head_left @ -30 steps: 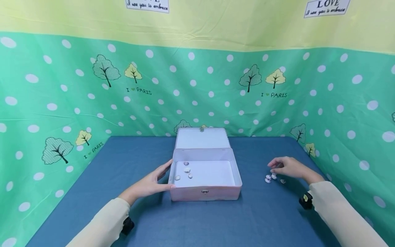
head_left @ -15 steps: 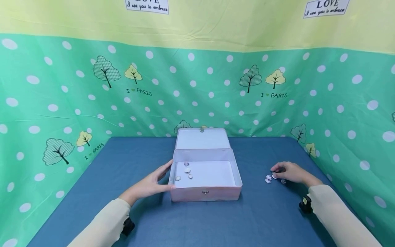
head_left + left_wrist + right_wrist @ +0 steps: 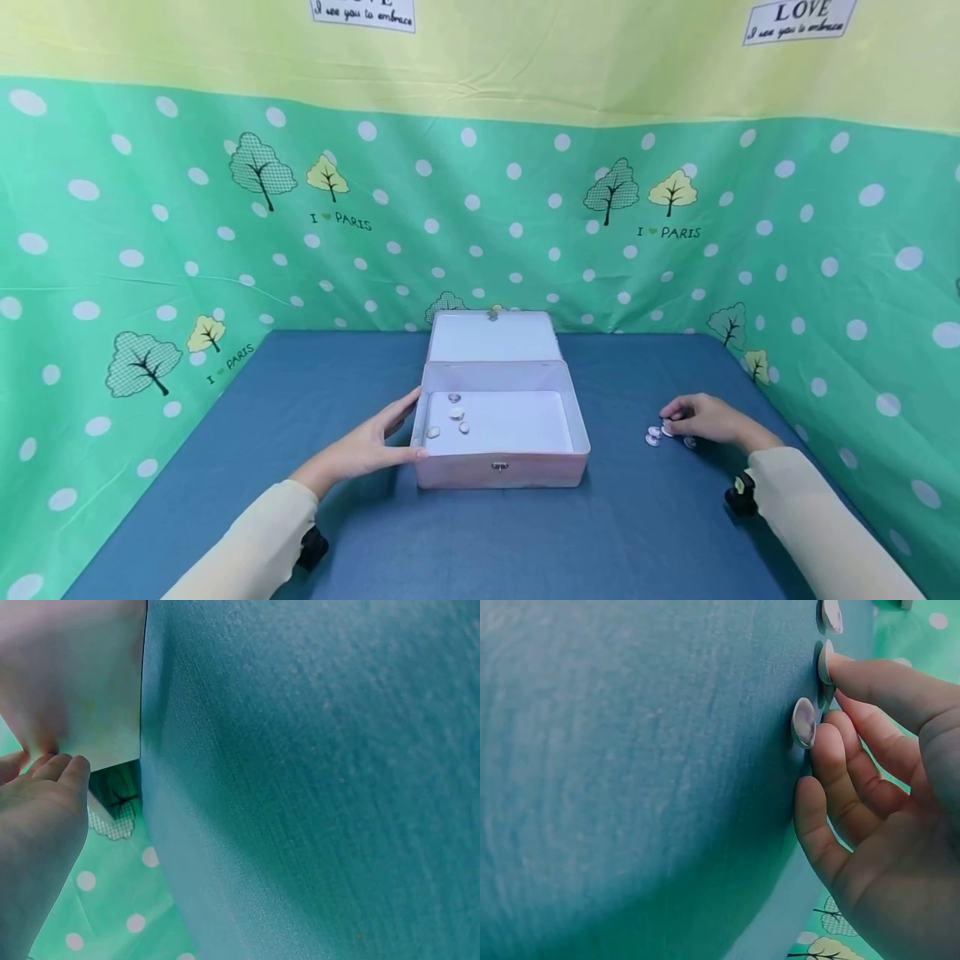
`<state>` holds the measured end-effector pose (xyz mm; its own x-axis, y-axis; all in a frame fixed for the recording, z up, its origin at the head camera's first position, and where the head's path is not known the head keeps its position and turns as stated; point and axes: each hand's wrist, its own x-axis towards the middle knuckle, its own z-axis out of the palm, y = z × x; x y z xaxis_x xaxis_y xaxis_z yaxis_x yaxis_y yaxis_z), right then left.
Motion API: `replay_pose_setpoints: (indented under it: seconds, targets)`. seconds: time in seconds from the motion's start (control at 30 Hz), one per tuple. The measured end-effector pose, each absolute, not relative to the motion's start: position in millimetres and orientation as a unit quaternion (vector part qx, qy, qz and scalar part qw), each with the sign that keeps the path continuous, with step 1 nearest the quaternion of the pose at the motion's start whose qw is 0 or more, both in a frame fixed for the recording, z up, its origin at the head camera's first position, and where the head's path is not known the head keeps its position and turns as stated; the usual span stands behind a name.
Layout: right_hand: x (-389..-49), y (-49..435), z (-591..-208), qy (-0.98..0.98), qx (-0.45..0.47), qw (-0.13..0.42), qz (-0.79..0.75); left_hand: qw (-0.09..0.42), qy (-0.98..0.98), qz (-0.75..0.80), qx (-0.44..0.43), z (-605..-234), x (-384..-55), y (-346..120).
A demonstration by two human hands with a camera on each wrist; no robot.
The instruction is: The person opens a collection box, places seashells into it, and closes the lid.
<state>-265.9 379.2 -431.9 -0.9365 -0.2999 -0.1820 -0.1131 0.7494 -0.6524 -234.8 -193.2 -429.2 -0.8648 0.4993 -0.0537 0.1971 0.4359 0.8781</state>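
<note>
An open pale pink tin box point(image 3: 498, 471) stands mid-table, its lid point(image 3: 491, 336) tipped back. Several small seashells point(image 3: 457, 413) lie inside at its left. My left hand point(image 3: 363, 450) rests against the box's left side, thumb near the front corner; in the left wrist view its fairly straight fingertips point(image 3: 73, 769) touch the wall. On the right, my right hand point(image 3: 708, 419) pinches a seashell point(image 3: 826, 663) between thumb and index finger at table level; the index fingertip is partly hidden. More seashells point(image 3: 653, 437) lie around it, one seashell point(image 3: 804, 722) beside the curled lower fingers.
The table has a dark blue cloth point(image 3: 510, 542). A green dotted curtain point(image 3: 517, 208) with tree prints hangs behind it and along both sides. A black wrist device point(image 3: 741, 496) sits under the right cuff, and another black device point(image 3: 312, 548) under the left.
My right hand has come down slightly onto the seashells, its thumb and index finger closing on one, then held still. My left hand and the box have stayed in place.
</note>
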Motion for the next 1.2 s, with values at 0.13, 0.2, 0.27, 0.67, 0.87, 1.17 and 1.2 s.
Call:
replay_pose_setpoints:
  seconds: [0.13,0.2,0.27,0.67,0.87,1.17,1.2]
  targets:
    - [-266.1,379.7,-432.6,0.919,-0.105,0.146,-0.351,0.157,0.83,0.492,0.21,-429.4,-235.4,-192.8]
    - [-265.9,380.3,-433.0,0.918,-0.108,0.144,-0.353,0.159,0.829,0.494,0.209,-429.4,-235.6,-193.1]
    - [-265.9,380.8,-434.2,0.918,-0.109,0.14,-0.353,0.16,0.829,0.494,0.209,-429.4,-235.7,-193.5]
    - [-267.2,376.1,-436.3,0.922,-0.107,0.117,-0.353,0.16,0.827,0.496,0.212,-429.3,-235.3,-193.5]
    - [-267.4,374.8,-431.0,0.919,-0.109,0.123,-0.359,0.161,0.824,0.499,0.216,-429.1,-236.2,-193.1]
    - [-270.7,371.2,-409.0,0.928,-0.138,0.105,-0.33,0.161,0.826,0.493,0.22,-430.6,-237.1,-194.9]
    - [-271.1,370.9,-406.4,0.928,-0.138,0.104,-0.329,0.161,0.826,0.493,0.22,-430.7,-237.1,-194.8]
